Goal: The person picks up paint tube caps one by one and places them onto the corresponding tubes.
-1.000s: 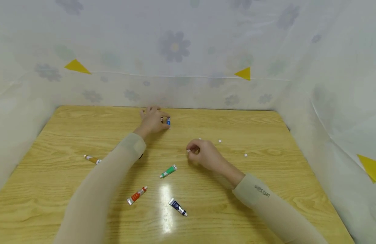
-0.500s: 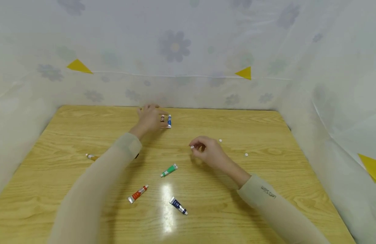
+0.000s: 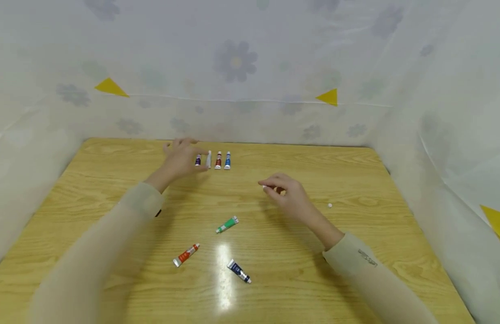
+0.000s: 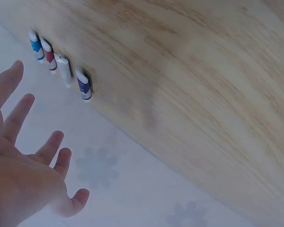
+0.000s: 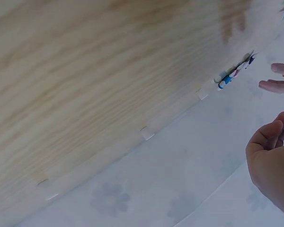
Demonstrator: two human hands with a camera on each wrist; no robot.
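Note:
Several small paint tubes stand side by side near the table's far edge: purple (image 3: 198,160), white (image 3: 208,159), red (image 3: 218,160) and blue (image 3: 227,160). My left hand (image 3: 184,152) hovers just left of the row, fingers spread and holding nothing; the left wrist view shows its open palm (image 4: 23,161) beside the blue tube (image 4: 36,47) and purple tube (image 4: 84,85). My right hand (image 3: 271,186) is over the table's middle and pinches a tiny white cap (image 3: 264,186). The tube row (image 5: 234,74) appears small in the right wrist view.
A green tube (image 3: 227,224), an orange-red tube (image 3: 186,255) and a dark blue tube (image 3: 238,272) lie loose on the wooden table (image 3: 355,171) nearer me. One white cap (image 3: 329,205) lies at the right. Flowered plastic sheeting (image 3: 234,63) walls the table.
My left hand let go of the blue tube and drew back leftward, uncovering the row. My right hand lifted slightly and shifted right and farther away with the cap.

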